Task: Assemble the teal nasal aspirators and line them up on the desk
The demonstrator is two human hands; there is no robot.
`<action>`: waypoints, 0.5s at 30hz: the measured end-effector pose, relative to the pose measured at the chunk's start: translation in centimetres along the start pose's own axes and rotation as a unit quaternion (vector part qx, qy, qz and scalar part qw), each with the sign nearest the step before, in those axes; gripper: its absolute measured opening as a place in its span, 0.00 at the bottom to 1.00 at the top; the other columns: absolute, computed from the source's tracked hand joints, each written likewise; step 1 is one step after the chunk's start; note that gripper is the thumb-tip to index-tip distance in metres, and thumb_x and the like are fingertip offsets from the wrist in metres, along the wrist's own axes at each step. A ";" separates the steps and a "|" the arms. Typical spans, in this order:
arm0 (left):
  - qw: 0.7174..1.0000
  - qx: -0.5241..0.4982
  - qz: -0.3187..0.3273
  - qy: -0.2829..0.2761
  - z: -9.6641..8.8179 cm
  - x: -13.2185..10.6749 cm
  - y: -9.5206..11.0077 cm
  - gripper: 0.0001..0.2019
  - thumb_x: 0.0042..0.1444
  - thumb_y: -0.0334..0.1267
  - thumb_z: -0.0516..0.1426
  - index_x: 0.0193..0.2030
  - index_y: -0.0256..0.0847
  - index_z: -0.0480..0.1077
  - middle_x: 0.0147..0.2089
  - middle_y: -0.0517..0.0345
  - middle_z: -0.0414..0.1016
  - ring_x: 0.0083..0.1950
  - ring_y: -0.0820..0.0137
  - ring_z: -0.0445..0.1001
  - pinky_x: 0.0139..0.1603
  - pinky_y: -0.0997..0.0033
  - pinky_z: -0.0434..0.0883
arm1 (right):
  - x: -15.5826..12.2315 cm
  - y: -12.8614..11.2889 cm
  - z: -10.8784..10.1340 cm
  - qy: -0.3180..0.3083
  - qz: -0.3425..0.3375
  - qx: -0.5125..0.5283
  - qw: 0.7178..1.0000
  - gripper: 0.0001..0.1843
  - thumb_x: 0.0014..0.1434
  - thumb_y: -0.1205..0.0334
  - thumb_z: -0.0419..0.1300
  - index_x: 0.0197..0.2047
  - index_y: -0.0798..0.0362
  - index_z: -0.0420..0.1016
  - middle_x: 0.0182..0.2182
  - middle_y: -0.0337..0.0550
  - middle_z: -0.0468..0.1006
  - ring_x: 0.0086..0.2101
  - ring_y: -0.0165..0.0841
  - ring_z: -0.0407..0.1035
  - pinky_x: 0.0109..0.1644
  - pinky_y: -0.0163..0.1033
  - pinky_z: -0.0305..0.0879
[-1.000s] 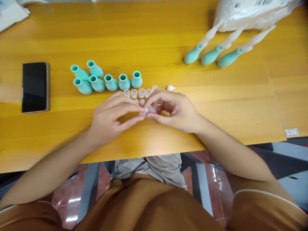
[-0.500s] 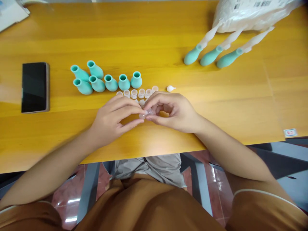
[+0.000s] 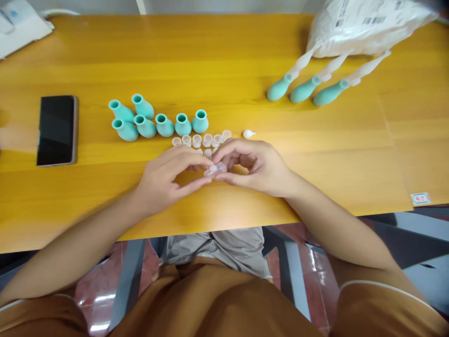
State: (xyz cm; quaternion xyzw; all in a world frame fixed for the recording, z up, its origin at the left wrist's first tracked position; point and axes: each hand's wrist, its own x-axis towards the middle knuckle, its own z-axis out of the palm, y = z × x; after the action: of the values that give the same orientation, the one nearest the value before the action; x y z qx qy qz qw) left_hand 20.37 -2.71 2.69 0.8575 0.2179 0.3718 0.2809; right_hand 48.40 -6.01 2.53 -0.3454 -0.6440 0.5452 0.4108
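Observation:
Low over the table, my left hand (image 3: 171, 175) and my right hand (image 3: 257, 166) meet fingertip to fingertip. Between them is a small clear plastic fitting (image 3: 215, 170) with a whitish bit on it. My right thumb and forefinger pinch one end, and my left thumb and fingers close on the other. Just beyond my fingers stand several small translucent cups (image 3: 197, 140) in a row. Smaller white pieces (image 3: 208, 152) lie in front of them, partly hidden by my hands. A white pointed piece (image 3: 249, 134) rests to the right.
Several teal bulbs (image 3: 164, 125) with open necks stand behind the cups. At the back right, three teal bulbs with pale nozzles (image 3: 302, 92) lie near a plastic-wrapped pack (image 3: 368, 32). A phone (image 3: 56, 131) lies on the left, and a white device (image 3: 23, 25) occupies the far-left corner.
The camera view has shifted slightly, so things on the table appear lower. My left fingers have drawn back a little, showing more of the clear fitting.

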 end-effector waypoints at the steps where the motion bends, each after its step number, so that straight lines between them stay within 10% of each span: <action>1: 1.000 -0.005 -0.018 0.001 0.0 -0.1 0.0 0.13 0.78 0.43 0.74 0.63 0.48 0.82 0.53 0.55 0.92 0.49 0.64 0.91 0.55 0.62 0.87 | 0.0 -0.1 0.1 0.003 0.006 0.012 1.000 0.18 0.71 0.52 0.85 0.56 0.52 0.90 0.44 0.44 0.92 0.41 0.32 0.85 0.47 0.37 0.82; 7: 0.999 -0.020 -0.035 -0.006 0.1 -0.6 -0.3 0.23 0.76 0.53 0.76 0.68 0.48 0.79 0.55 0.55 0.91 0.47 0.65 0.90 0.51 0.64 0.87 | -0.1 -0.2 0.5 0.002 -0.006 0.022 1.000 0.19 0.71 0.53 0.85 0.55 0.52 0.87 0.46 0.46 0.94 0.42 0.35 0.88 0.47 0.39 0.84; 15: 0.999 -0.046 -0.021 0.006 0.2 -0.1 0.3 0.12 0.74 0.33 0.71 0.60 0.48 0.79 0.49 0.59 0.88 0.45 0.68 0.88 0.50 0.66 0.85 | 0.0 -0.5 0.6 0.010 -0.031 -0.025 0.999 0.22 0.69 0.47 0.87 0.52 0.52 0.86 0.43 0.44 0.93 0.39 0.34 0.88 0.44 0.38 0.83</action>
State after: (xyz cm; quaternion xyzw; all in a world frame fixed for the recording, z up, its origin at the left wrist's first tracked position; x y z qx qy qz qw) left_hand 20.52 -3.00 2.71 0.8366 0.2205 0.3805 0.3265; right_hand 47.89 -6.31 2.97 -0.3409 -0.6636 0.5124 0.4252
